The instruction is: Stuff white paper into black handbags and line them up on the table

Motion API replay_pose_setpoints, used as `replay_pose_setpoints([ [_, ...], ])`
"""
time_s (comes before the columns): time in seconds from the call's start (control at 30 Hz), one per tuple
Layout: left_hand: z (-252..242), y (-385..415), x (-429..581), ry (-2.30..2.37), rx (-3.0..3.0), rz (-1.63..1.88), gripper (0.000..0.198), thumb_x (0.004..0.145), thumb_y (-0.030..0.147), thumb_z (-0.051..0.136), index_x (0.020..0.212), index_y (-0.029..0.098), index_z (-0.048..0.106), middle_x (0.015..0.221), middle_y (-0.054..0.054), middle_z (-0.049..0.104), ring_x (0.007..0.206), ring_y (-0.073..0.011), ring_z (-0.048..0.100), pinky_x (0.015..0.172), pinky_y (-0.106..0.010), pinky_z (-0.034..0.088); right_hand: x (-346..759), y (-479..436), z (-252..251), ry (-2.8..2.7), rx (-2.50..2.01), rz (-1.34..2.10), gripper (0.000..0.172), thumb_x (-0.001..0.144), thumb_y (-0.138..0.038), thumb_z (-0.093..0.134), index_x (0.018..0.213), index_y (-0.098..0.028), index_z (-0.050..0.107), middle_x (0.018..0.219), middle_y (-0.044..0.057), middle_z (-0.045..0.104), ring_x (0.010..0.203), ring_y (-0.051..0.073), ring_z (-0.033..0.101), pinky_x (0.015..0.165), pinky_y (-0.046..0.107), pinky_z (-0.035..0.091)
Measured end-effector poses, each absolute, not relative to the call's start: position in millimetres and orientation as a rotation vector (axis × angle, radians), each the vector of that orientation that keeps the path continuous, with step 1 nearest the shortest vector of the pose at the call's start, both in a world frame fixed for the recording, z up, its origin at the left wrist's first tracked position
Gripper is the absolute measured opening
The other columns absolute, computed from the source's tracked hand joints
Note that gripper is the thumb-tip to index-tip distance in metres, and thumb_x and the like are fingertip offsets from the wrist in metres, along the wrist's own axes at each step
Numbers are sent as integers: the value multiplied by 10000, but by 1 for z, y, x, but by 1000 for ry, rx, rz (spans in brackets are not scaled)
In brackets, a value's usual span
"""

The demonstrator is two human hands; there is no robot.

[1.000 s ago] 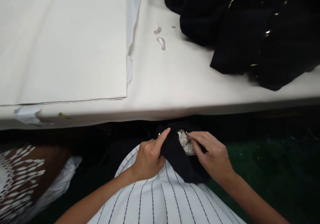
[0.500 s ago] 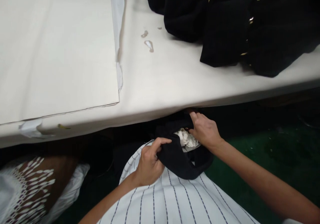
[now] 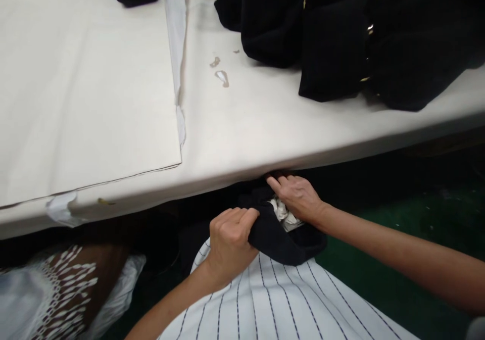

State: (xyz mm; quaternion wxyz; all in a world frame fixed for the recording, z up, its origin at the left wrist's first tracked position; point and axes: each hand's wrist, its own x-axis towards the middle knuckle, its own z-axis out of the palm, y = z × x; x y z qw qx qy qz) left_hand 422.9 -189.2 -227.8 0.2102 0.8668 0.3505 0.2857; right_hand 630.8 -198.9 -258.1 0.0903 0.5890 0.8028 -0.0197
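A small black fabric bag (image 3: 280,236) rests on my lap, just below the table's front edge. Crumpled white paper (image 3: 282,212) fills its opening. My left hand (image 3: 229,239) is closed on the bag's near left rim. My right hand (image 3: 297,196) curls over the far rim and the paper, fingertips partly tucked under the table edge. My white pinstriped top (image 3: 273,304) lies under the bag.
A white table (image 3: 257,128) spans the view, with a large cream sheet (image 3: 83,87) on its left. A heap of black bags with gold fittings (image 3: 359,32) sits at the back right. A white-patterned item (image 3: 56,289) lies lower left. Green floor (image 3: 397,244) shows at right.
My right hand moved from the paper to the bag's far rim under the table edge. My left hand tightened its hold on the near rim. The view tilted so the table appears lower.
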Motion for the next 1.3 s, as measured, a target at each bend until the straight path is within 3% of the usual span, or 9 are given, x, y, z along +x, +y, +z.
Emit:
replay_pose_setpoints([
  [0.23,-233,-191,411,1119,2090,815,130,736,81,550,797,154,638,665,3,620,600,-130,580,589,-237,414,636,-226,-263,2927,1918,-96,475,768,34,471,1216,-67,594,1207,159,633,1004,271,640,838,354,535],
  [0.4,-230,-174,401,1317,1572,818,85,779,109,588,729,165,629,591,52,553,534,-80,493,493,-170,363,648,-214,-250,2966,2121,-1054,389,718,34,515,1025,-115,701,958,33,730,874,147,692,821,215,532],
  [0.53,-228,-169,391,1247,1512,785,82,800,127,631,729,166,641,625,52,589,562,-77,513,514,-152,400,659,-194,-246,2631,2007,-1638,426,701,13,558,1042,-174,731,989,-19,751,869,133,707,794,194,529],
  [0.6,-227,-172,388,1219,1557,773,79,806,120,639,743,168,643,634,52,601,556,-75,524,515,-151,409,658,-190,-246,2672,1941,-1528,433,773,-34,602,1173,-177,684,1112,8,724,980,155,688,863,227,519],
  [0.67,-225,-176,388,1165,1620,763,69,812,107,640,800,171,661,671,43,639,570,-81,568,535,-154,436,651,-190,-244,2785,1847,-1067,448,850,-83,606,1291,-162,602,1188,52,682,1038,195,660,866,283,512],
  [0.83,-220,-180,397,866,1929,857,128,823,119,658,946,147,678,800,-35,730,698,-139,697,655,-194,520,619,-190,-236,2495,1714,-69,328,885,-31,504,1186,-111,609,945,112,647,841,277,620,676,369,453],
  [0.97,-223,-180,397,758,2064,887,197,827,140,629,1021,126,660,738,-59,709,630,-160,670,609,-251,504,613,-191,-238,2519,1656,7,336,895,-52,481,1205,-108,596,916,116,640,763,258,603,649,365,443],
  [1.1,-228,-183,388,663,2108,850,234,809,200,652,1028,121,641,649,-38,650,535,-154,590,528,-274,414,626,-203,-245,2860,1513,-47,521,865,-18,435,1384,-51,469,1161,180,640,921,262,643,705,347,536],
  [1.3,-230,-186,382,753,2017,783,161,742,162,605,903,164,621,647,-13,643,543,-141,597,530,-256,406,629,-213,-236,3167,1438,-394,452,845,-20,442,1284,7,544,1178,214,660,1108,266,644,909,368,587],
])
